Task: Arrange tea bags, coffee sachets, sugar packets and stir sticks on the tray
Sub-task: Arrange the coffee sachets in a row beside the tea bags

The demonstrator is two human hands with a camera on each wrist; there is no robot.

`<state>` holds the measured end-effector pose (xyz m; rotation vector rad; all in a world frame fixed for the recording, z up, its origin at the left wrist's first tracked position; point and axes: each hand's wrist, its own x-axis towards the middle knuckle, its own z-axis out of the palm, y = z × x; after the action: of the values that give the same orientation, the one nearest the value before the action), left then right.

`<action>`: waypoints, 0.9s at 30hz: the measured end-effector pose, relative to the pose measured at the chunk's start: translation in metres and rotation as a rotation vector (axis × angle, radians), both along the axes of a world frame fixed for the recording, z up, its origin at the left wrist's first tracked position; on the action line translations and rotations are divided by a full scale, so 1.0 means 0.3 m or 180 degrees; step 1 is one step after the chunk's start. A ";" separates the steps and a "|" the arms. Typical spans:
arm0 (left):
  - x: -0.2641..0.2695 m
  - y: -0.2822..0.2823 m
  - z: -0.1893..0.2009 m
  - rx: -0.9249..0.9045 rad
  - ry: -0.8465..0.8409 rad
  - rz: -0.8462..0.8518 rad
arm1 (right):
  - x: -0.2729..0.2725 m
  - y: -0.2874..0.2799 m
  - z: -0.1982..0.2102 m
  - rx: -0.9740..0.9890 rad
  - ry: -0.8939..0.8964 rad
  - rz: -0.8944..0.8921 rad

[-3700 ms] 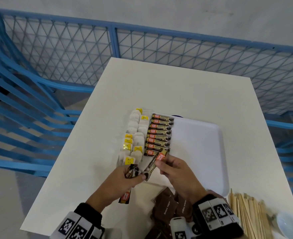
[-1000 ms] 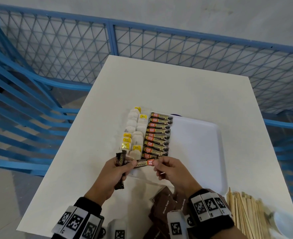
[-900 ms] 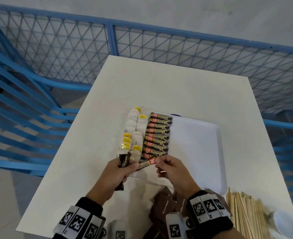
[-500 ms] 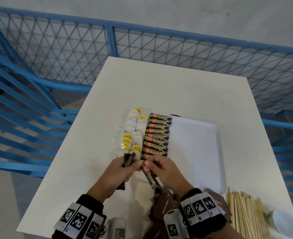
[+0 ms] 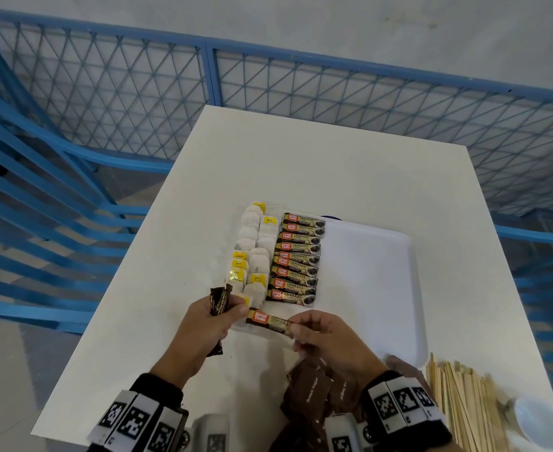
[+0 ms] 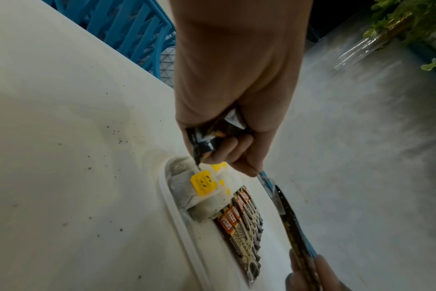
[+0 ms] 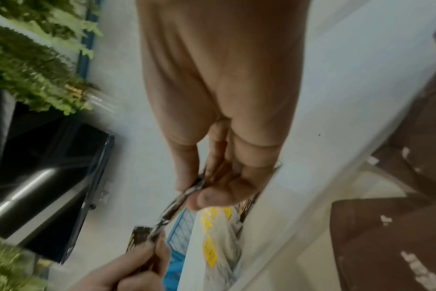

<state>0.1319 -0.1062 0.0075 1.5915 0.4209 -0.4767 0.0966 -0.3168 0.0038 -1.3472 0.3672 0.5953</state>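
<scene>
Head view: one coffee sachet [image 5: 270, 322] hangs just above the near end of the white tray [image 5: 376, 288], right below the neat row of coffee sachets [image 5: 298, 260] beside the tea bags [image 5: 252, 252]. It could land crooked or bump the row, I think, because it is thin and slippery. The right hand [image 5: 327, 340] pinches one end of it. The left hand [image 5: 206, 324] squeezes a few spare sachets [image 5: 219, 301].

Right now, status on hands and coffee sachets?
Left hand grips spare sachets. Right hand pinches one coffee sachet at the near tray edge, below the row. Nothing blocking.
</scene>
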 end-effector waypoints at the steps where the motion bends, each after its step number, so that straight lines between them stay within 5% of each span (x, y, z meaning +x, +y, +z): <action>1: -0.002 0.000 -0.003 0.0012 0.0003 -0.0009 | 0.003 -0.008 -0.009 0.0025 0.0009 -0.0217; 4: -0.007 -0.002 -0.003 -0.0090 -0.0032 0.0088 | 0.018 -0.040 -0.039 -0.0186 -0.0045 -0.0587; 11: 0.005 0.024 0.004 -0.0279 -0.0108 0.0501 | 0.060 -0.066 -0.113 -0.1694 -0.0420 -0.0158; 27: 0.018 0.021 0.017 -0.0983 0.0344 0.0802 | 0.089 -0.038 -0.186 -0.2475 -0.0942 -0.0246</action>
<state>0.1373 -0.0998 0.0127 1.1998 0.5919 -0.4130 0.1234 -0.3283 -0.0521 -2.1221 0.4237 0.1689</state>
